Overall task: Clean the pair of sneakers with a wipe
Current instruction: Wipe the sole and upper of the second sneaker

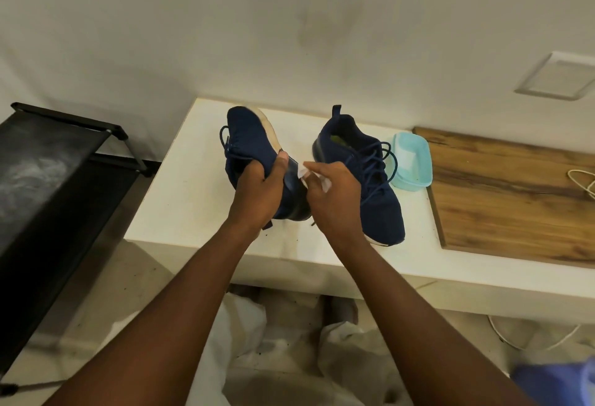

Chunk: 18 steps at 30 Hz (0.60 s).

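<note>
White wall and a low white ledge point(193, 186) fill the space in front of you, and both your hands meet above that ledge. Your right hand point(333, 194) has its fingers point(317, 169) pinched together on a small white wipe point(304, 175), which touches the heel end of the sneaker you are holding. Your left hand point(257, 193) is wrapped around that raised sneaker point(249, 138), thumb pressed on its dark blue side, fingers curled out of sight behind it; the shoe is tilted with its white sole turned toward the wall and its toe pointing away from you. Just right of your hands, the second sneaker point(363, 173) stands upright on the ledge, toe toward you, laces loose. Beside it, touching or nearly touching its far side, sits a pale blue tub point(415, 164). Further right lies a wooden board point(515, 193) with a thin white cable point(582, 180) on it. Off to your left stands a black rack point(48, 173).
</note>
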Each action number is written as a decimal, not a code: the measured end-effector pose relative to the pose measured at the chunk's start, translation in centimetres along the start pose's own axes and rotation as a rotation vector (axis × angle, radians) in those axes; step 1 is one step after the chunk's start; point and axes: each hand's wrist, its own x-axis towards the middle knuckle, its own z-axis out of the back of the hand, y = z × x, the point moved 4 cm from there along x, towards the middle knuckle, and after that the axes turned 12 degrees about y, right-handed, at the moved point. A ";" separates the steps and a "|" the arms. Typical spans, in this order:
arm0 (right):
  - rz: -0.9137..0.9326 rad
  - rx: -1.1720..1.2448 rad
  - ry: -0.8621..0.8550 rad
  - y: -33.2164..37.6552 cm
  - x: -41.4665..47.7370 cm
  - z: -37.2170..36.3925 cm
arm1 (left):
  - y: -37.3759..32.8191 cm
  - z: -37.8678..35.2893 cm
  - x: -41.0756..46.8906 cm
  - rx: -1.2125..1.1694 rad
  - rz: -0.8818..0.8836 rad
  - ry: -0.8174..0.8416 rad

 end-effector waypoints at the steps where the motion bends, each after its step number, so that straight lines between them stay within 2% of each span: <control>1: 0.027 -0.054 0.014 0.4 0.3 0.1 | 0.0 -0.2 -0.2 -0.020 0.004 -0.010; 4: 0.251 -0.296 0.058 2.1 -0.9 -0.1 | 0.2 -0.3 -0.6 -0.120 0.012 -0.044; 6: 0.315 -0.309 0.039 2.2 -2.5 -0.1 | 0.0 0.1 -0.8 -0.208 0.016 -0.082; 9: 0.299 -0.242 -0.029 1.6 -3.0 0.7 | -1.0 0.7 -0.9 -0.365 0.012 -0.152; 12: 0.259 -0.116 -0.141 2.4 -2.0 2.5 | -2.0 1.0 -1.3 -0.502 0.039 -0.133; 15: 0.148 -0.007 -0.201 3.5 -0.7 4.1 | -2.5 1.1 -1.6 -0.533 0.072 -0.103; 16: 0.161 -0.022 -0.207 4.2 -0.7 4.3 | -2.7 1.2 -1.6 -0.546 0.074 -0.091; 18: 0.318 -0.108 -0.209 5.9 -1.6 4.1 | -3.2 1.5 -1.7 -0.614 0.064 -0.058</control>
